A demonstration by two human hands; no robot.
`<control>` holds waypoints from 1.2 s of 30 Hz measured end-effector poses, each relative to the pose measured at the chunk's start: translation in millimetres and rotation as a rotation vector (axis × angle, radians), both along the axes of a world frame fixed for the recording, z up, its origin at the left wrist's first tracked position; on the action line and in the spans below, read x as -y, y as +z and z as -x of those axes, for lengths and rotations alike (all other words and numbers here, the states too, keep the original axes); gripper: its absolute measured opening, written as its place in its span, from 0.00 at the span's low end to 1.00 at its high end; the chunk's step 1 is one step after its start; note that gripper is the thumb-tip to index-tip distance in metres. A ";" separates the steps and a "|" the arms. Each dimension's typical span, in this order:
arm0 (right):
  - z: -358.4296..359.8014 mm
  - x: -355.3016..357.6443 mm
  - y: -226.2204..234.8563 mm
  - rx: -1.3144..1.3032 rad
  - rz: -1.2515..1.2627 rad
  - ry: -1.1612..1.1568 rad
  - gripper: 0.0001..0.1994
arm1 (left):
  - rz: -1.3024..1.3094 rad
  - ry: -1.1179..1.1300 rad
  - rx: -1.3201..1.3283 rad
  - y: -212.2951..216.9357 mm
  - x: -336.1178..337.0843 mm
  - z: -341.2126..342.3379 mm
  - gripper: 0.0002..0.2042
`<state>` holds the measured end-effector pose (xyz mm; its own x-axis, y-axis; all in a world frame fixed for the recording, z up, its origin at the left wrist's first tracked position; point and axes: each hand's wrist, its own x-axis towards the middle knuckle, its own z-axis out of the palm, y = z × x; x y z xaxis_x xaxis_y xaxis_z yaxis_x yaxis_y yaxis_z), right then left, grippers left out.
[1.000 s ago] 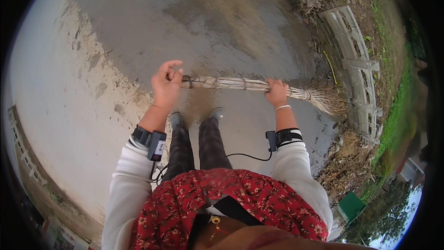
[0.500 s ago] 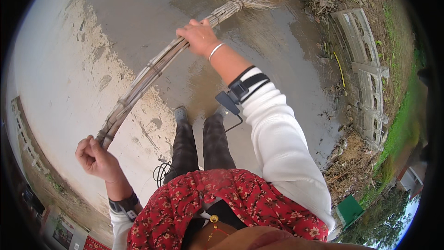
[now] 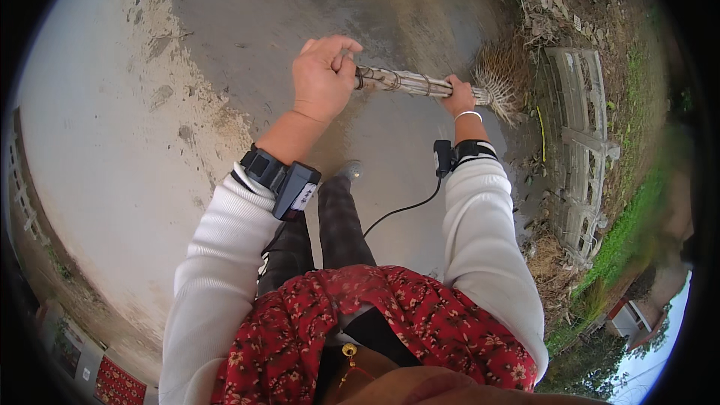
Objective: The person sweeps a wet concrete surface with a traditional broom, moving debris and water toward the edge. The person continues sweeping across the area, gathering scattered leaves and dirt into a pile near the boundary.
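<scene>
Both hands are gripping the bundled-twig broom [image 3: 409,82]: left hand [image 3: 322,79] curling around its end, right hand [image 3: 459,95] clasping near the bristles at the frame's upper right; low, short strokes would suit.

The broom [image 3: 420,84] is a bundle of dry, pale stalks, rough and matt, bound with what looks like thin cord, ending in coarse straw bristles [image 3: 501,82]. The ground [image 3: 225,45] is grey concrete, matt, dusty and gritty towards its sandy edge. The sleeves [image 3: 487,240] are soft white knit cloth. The wrist bands [image 3: 264,169] look like black plastic, faintly glossy. The concrete fence panel [image 3: 581,135] is weathered and rough.
</scene>
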<state>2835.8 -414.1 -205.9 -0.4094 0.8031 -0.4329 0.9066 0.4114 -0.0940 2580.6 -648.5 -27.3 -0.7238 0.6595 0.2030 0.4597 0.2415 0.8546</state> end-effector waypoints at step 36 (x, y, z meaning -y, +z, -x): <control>-289.0 65.6 -22.5 -0.119 -0.045 -0.325 0.19 | -0.006 -0.424 0.074 -26.8 -69.2 -195.9 0.10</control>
<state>3124.9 -479.7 -228.4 -0.1744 0.9169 -0.3590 0.9746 0.1088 -0.1956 2776.5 -579.3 -54.2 -0.4014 0.9009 0.1652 0.4545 0.0393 0.8899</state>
